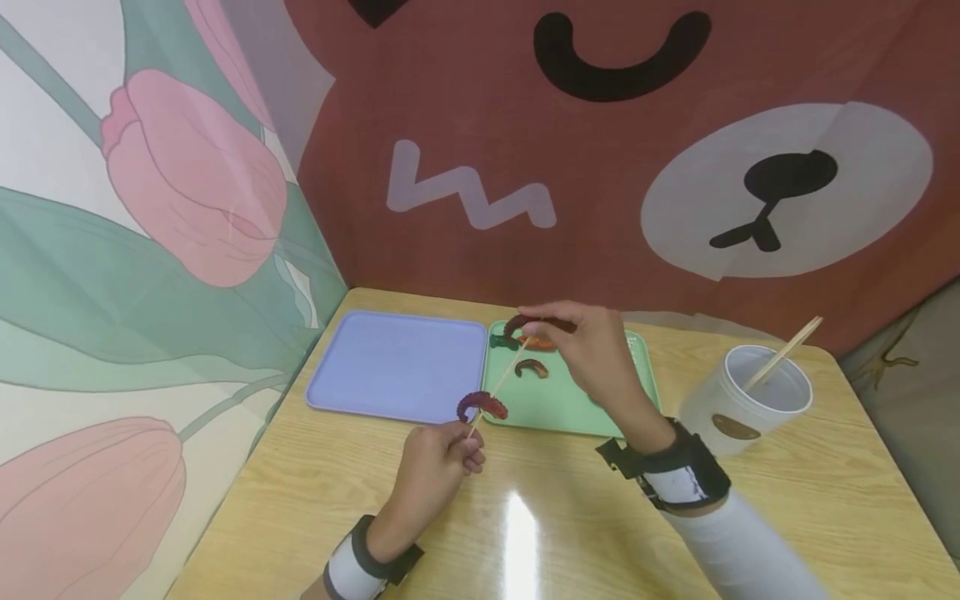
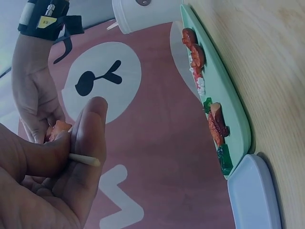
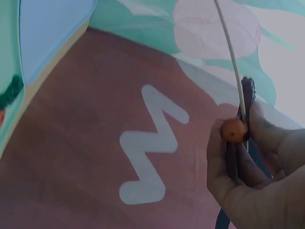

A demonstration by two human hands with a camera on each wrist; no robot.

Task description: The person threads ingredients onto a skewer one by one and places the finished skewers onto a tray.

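In the head view my left hand (image 1: 429, 471) pinches a thin wooden skewer (image 1: 512, 367) near its lower end, between thumb and fingers. A red curved piece like an octopus tentacle (image 1: 483, 405) is threaded on the skewer just above that hand. At the skewer's upper end my right hand (image 1: 603, 354) pinches a second, darker tentacle piece (image 1: 516, 324). The right wrist view shows this piece's round orange end (image 3: 234, 130) against the skewer (image 3: 230, 47). Whether the stick pierces it is unclear. One skewer end (image 2: 86, 160) pokes past my left thumb in the left wrist view.
Beneath the hands, a green tray (image 1: 555, 414) holds a small curved brown piece (image 1: 534, 367), an orange piece (image 1: 538, 342) and a dark green piece (image 1: 501, 341). A lavender tray (image 1: 397, 367) adjoins it on the left. A white cup (image 1: 720, 417) with wooden sticks (image 1: 787, 350) stands right.
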